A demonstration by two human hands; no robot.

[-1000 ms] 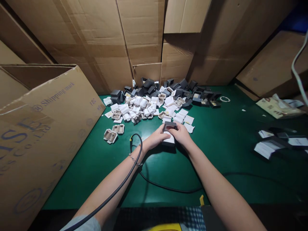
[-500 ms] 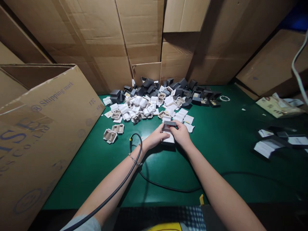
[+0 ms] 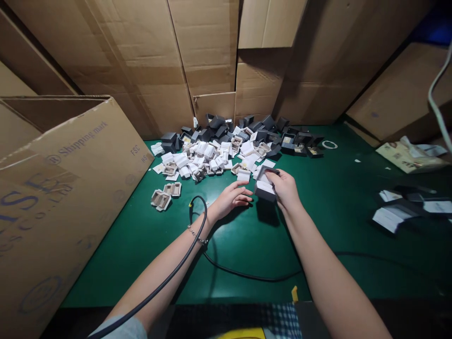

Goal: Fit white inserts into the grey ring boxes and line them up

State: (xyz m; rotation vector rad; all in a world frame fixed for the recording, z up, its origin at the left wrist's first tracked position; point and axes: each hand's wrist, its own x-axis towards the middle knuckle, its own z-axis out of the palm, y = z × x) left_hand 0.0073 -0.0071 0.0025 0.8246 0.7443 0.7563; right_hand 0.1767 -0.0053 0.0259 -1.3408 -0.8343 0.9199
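Observation:
My right hand grips a small black box by its far right edge, tilted above the table, with a white lining showing in it. Just left of the box, my left hand holds nothing, its fingers stretched out and apart. Beyond both hands lies a heap of folded white card inserts, some showing brown undersides. Small black boxes are piled behind that heap. Two unfolded inserts rest apart on the left.
A big cardboard carton stands at the left, and more cardboard walls the back. A black cable loops over my left forearm and across the green table. Open black boxes and a tissue pack lie at the right.
My left hand has let go of the black box, and its fingers have spread. My right hand has carried the box a little to the right and tilted it.

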